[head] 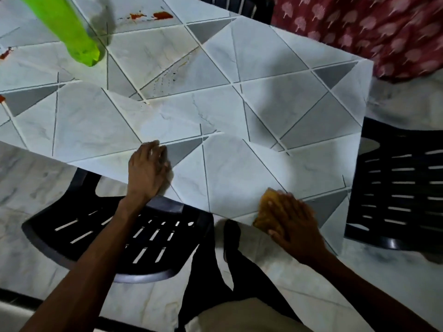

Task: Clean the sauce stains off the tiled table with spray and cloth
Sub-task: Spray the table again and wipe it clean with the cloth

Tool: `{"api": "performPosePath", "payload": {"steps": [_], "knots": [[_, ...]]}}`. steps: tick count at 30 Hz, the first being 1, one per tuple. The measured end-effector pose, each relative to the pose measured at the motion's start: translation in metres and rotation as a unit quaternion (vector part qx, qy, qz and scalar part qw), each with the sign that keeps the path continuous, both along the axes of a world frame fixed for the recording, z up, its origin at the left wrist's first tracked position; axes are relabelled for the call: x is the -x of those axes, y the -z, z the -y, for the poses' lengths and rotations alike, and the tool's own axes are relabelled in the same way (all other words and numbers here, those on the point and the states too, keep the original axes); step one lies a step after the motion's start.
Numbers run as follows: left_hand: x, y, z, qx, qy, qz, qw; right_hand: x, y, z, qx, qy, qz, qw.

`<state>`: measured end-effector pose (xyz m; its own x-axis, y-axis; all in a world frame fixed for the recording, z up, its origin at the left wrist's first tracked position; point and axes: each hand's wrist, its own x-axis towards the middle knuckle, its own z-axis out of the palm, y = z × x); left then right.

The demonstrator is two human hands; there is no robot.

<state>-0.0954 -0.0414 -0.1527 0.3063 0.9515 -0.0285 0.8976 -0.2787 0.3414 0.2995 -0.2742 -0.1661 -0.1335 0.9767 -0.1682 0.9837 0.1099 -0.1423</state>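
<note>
Cloth (265, 203) lies pressed under right hand (292, 224), grip released and flat; left hand (148, 168) rests loose on table (239, 164).

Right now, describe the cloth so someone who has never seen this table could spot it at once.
Start at the tiled table and follow its near edge rightward. There the right hand presses flat on the cloth. It is the only orange-yellow thing on the table; the bottle at the far left is bright green.

Pale marbled floor (36, 188), black slatted plastic chair (119, 243) beneath the left hand (148, 168), second black slatted chair (395, 188) beside the right hand (292, 224), maroon printed fabric (371, 32) far beyond
</note>
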Motion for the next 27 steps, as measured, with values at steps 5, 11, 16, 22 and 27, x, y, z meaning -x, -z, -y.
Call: {"api": "performPosePath", "payload": {"steps": [5,11,16,22,27], "knots": [[-0.030,-0.005,0.014,-0.040,0.026,0.018,0.999,-0.010,0.003,0.022,0.000,0.061,0.014,0.998],[-0.069,-0.009,0.030,-0.050,0.068,0.040,0.996,0.041,0.003,0.004,-0.029,0.084,-0.013,0.996],[-0.125,0.003,0.046,-0.034,0.170,0.028,0.984,0.059,0.004,-0.041,-0.029,0.046,-0.016,0.998],[-0.196,0.004,0.073,-0.026,0.248,0.045,0.967,-0.027,0.012,0.019,-0.031,0.312,0.008,0.949],[-0.213,0.006,0.089,0.018,0.252,0.029,0.967,-0.043,0.016,0.100,-0.026,0.399,-0.036,0.916]]}}
